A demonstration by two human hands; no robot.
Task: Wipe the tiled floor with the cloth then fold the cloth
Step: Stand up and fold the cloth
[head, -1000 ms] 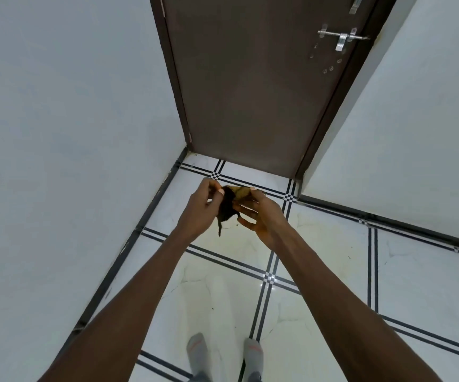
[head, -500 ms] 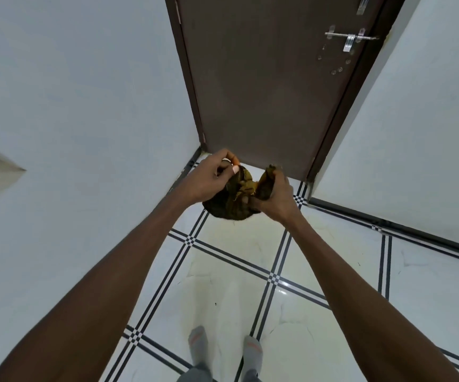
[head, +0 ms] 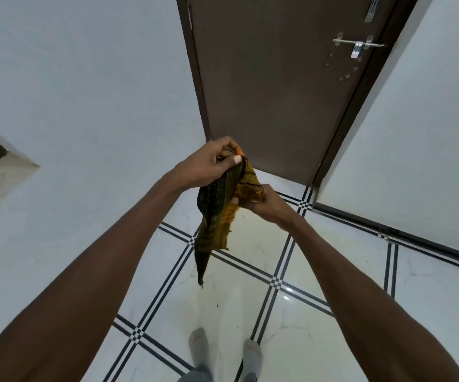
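Note:
A dark yellow-and-black patterned cloth [head: 217, 216] hangs in the air in front of me, well above the white tiled floor [head: 253, 304]. My left hand [head: 209, 164] pinches the cloth's top corner between thumb and fingers. My right hand [head: 261, 201] grips a bunched edge of the cloth lower down and to the right. The cloth's free end dangles down to a point between my forearms. The floor tiles are glossy white with black double-line borders.
A closed brown door [head: 278, 86] with a metal latch [head: 359, 46] stands straight ahead. White walls flank both sides. A ledge [head: 0, 175] juts from the left wall. My two feet in grey socks [head: 223, 351] stand on the tiles below.
The cloth was a small wad between both hands; it now hangs open and long. My left hand has risen with the top corner and my right hand holds lower.

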